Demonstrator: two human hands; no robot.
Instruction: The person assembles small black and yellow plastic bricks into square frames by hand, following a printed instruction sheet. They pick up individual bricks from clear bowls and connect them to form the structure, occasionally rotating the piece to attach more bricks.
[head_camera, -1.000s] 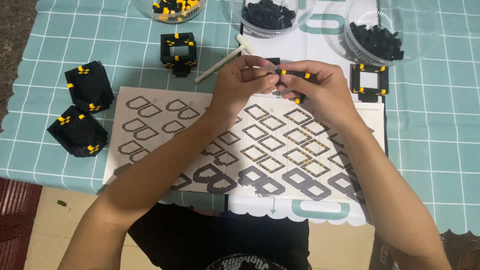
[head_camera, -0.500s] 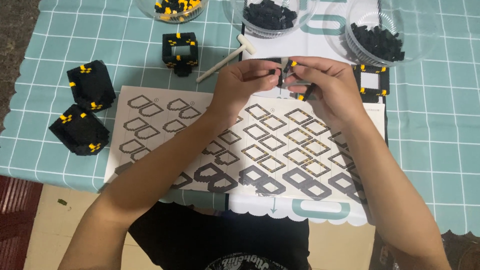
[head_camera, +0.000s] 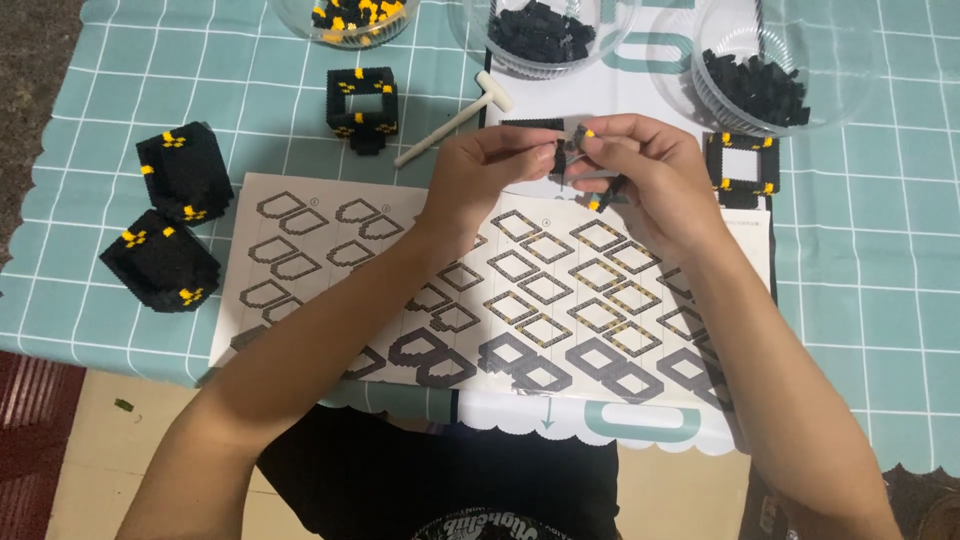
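My left hand (head_camera: 490, 172) and my right hand (head_camera: 640, 170) meet above the top edge of a printed instruction sheet (head_camera: 500, 290). Between their fingertips they pinch a small black brick piece with yellow studs (head_camera: 577, 150). Most of that piece is hidden by my fingers. A thin black strip (head_camera: 530, 123) lies flat just behind my left fingers. A small white hammer (head_camera: 455, 118) rests to the left of my hands.
Two black-and-yellow cube blocks (head_camera: 180, 170) (head_camera: 160, 262) sit at the left. An open square frame block (head_camera: 362, 105) stands at the back, another (head_camera: 742, 168) at the right. Three clear bowls hold bricks: mixed (head_camera: 345, 15), black (head_camera: 540, 30), black (head_camera: 760, 85). The teal tablecloth (head_camera: 880, 280) ends near me.
Both hands have lifted slightly and moved toward the far side. The small piece has turned between my fingers, from lying sideways to held more upright.
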